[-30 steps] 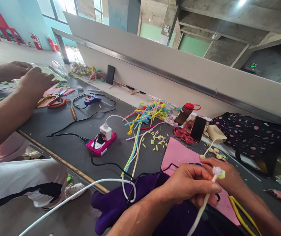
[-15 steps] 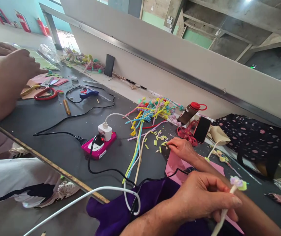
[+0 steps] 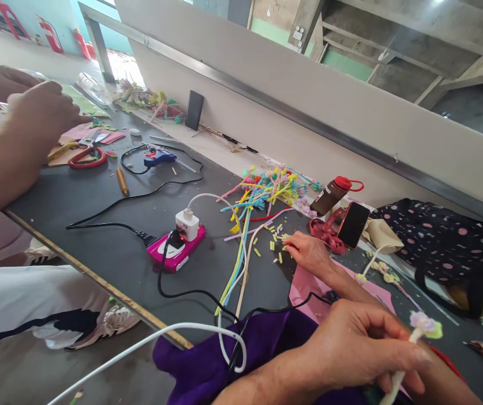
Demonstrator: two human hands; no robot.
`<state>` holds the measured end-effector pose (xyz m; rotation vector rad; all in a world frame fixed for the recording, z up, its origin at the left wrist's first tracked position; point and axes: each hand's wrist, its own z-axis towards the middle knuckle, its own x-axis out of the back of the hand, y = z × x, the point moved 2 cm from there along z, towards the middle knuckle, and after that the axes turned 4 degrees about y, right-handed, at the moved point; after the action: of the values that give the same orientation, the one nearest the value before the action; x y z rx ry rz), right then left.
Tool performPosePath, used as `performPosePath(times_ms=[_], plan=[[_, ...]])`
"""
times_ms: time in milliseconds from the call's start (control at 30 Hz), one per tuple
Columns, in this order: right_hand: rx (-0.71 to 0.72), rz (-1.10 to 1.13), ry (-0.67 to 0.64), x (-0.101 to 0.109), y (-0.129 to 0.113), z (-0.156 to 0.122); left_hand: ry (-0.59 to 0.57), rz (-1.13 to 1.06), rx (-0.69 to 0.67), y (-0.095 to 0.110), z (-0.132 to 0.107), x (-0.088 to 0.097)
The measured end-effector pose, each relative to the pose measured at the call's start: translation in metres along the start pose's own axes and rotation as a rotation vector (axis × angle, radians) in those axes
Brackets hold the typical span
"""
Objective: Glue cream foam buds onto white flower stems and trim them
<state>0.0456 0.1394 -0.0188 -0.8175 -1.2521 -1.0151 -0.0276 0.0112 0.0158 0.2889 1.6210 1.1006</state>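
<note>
My left hand (image 3: 359, 349), closed at the lower right, pinches the white fuzzy stem of a pipe-cleaner flower (image 3: 425, 323) with a pale lilac and yellow-green head. Beyond it my right hand (image 3: 309, 253) reaches left over the table. Its fingers are drawn together and point down at small cut pipe-cleaner pieces (image 3: 272, 246), yellow-green and lilac; whether one is between the fingertips is hidden. Under the right forearm lies a pink sheet (image 3: 304, 287). Long pipe cleaners (image 3: 241, 264) and a heap of colourful pipe-cleaner flowers (image 3: 271, 188) lie left of and behind this hand.
A magenta power strip (image 3: 178, 256) with a white plug and cables sits mid-table. Behind are a brown bottle (image 3: 330, 196), a phone (image 3: 353, 225) and a dark patterned bag (image 3: 439, 242). At left, a co-worker's hands (image 3: 43, 112) are near red-handled scissors (image 3: 87, 157) and a blue glue gun (image 3: 159, 158).
The view has shifted slightly, so most things sit a little further right. My right fingertips have come down among the cut pieces. My left hand still holds the flower, a little lower.
</note>
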Motion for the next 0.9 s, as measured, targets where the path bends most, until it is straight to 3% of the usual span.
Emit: performPosePath(times_ms=[267,633,900], plan=[[0.103,-0.028,-0.075,-0.007,-0.018,0.024,0.009,-0.016,-0.030,-0.002,0.001,0.001],[0.110,-0.020,-0.083,-0.001,-0.026,0.022,0.039,-0.025,-0.047,0.000,0.002,0.001],[0.119,-0.065,-0.119,0.003,-0.031,0.030,0.162,0.038,-0.048,0.005,0.002,0.008]])
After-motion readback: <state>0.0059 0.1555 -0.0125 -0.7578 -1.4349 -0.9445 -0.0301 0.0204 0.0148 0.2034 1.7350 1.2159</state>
